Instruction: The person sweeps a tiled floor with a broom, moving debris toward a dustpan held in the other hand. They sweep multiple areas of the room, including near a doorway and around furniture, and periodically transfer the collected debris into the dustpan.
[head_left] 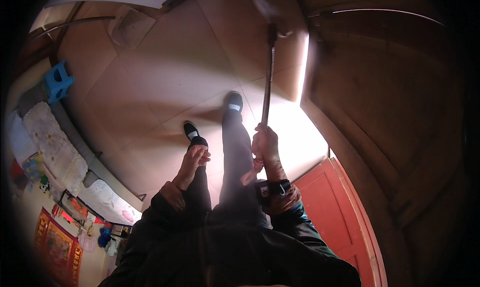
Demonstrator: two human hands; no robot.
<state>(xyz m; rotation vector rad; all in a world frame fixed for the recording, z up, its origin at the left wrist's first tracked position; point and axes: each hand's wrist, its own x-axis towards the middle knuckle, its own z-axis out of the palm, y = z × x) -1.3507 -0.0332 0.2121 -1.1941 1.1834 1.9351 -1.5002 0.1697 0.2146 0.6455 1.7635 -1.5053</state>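
My right hand (266,141) is closed around a long thin pole (268,87) that reaches away from me over the floor. A dark fitting sits at its far end, where motion blur hides what kind of head it has. Pinkish material (254,171) hangs just below my right hand; I cannot tell whether it belongs to the pole. My left hand (194,162) hovers in front of my left leg with its fingers loosely bent and apart, holding nothing. A dark band (272,188) circles my right wrist. Both dark shoes (234,102) stand on the tiles.
Large floor tiles (150,82) stretch ahead, brightly lit beside an open red door (327,202). Brown wooden panelling (380,112) lines the right. Along the left runs a grey sofa (75,129) with pale covers, a blue plastic stool (58,82) by its far end. A pale bin-like object (131,27) stands far left.
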